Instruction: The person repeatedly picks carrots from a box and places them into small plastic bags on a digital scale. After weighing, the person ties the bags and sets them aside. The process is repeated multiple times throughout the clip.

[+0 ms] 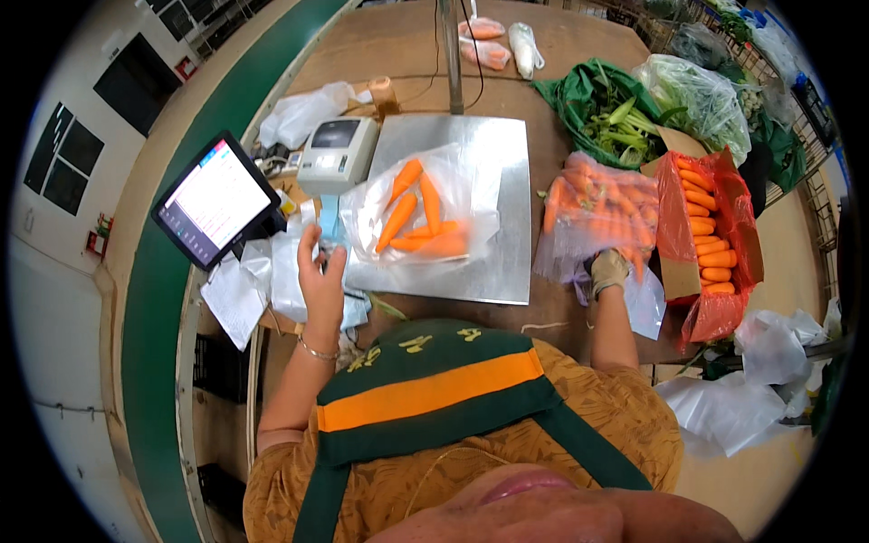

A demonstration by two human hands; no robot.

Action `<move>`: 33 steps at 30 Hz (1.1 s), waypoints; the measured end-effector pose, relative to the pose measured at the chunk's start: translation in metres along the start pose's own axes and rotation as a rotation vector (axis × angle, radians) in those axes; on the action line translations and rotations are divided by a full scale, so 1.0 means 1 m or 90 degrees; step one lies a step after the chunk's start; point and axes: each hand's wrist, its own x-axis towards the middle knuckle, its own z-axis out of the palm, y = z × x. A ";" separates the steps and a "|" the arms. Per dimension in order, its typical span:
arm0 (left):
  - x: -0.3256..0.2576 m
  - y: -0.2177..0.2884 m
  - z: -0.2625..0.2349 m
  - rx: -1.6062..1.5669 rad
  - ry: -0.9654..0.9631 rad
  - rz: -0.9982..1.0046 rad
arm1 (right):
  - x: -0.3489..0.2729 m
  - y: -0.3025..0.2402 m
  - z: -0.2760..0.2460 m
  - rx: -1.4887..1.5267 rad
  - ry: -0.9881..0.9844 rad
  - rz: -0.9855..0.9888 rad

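Note:
My bare left hand is raised near the left edge of the metal scale plate, fingers apart and holding nothing. On the plate lies a clear plastic bag with several orange carrots inside. My gloved right hand is at the near edge of a larger clear bag of carrots, to the right of the plate. Its fingers are hidden by the plastic and carrots, so I cannot tell how they are closed.
A tablet screen and a label printer stand left of the plate. A red-lined box of carrots, green-bagged corn and bagged leafy greens are at the right. A metal post rises behind the plate.

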 end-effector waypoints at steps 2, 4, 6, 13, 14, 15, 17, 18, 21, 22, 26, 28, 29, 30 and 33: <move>0.004 -0.002 0.001 0.114 -0.019 0.000 | -0.008 -0.032 -0.062 0.089 -0.039 -0.076; 0.013 -0.017 0.009 0.226 -0.040 0.049 | -0.020 -0.085 -0.119 0.320 0.065 -0.134; 0.027 -0.025 0.024 0.206 -0.122 0.031 | -0.032 -0.143 -0.138 0.525 0.133 -0.207; 0.041 0.021 0.052 -0.233 -0.272 -0.133 | 0.004 -0.271 -0.086 0.336 0.066 -0.328; 0.044 0.027 0.041 -0.268 -0.265 -0.127 | 0.012 -0.276 -0.102 0.288 -0.133 -0.232; 0.047 0.036 0.034 -0.303 -0.273 -0.119 | 0.030 -0.267 -0.086 0.179 -0.067 -0.209; 0.062 0.049 0.010 -0.449 -0.263 -0.102 | 0.054 -0.253 -0.101 0.290 -0.011 -0.286; 0.075 0.056 0.003 -0.480 -0.256 -0.071 | 0.059 -0.255 -0.124 0.586 -0.070 -0.310; 0.095 0.105 -0.014 -0.584 -0.214 0.025 | 0.054 -0.262 -0.231 1.158 -0.241 -0.385; 0.096 0.125 -0.016 -0.573 -0.254 0.075 | 0.050 -0.260 -0.254 1.235 -0.325 -0.486; 0.122 0.181 -0.002 -0.401 -0.329 0.110 | 0.009 -0.274 -0.288 1.422 -0.463 -0.509; 0.160 0.173 -0.008 -0.503 -0.259 0.079 | -0.002 -0.280 -0.294 1.501 -0.375 -0.486; 0.172 0.176 -0.009 -0.587 -0.207 0.057 | -0.001 -0.280 -0.300 1.488 -0.177 -0.421; 0.173 0.176 -0.006 -0.565 -0.170 0.053 | -0.009 -0.291 -0.301 1.428 -0.076 -0.463; 0.134 0.189 0.005 -0.452 -0.274 0.057 | -0.020 -0.296 -0.301 1.366 -0.330 -0.468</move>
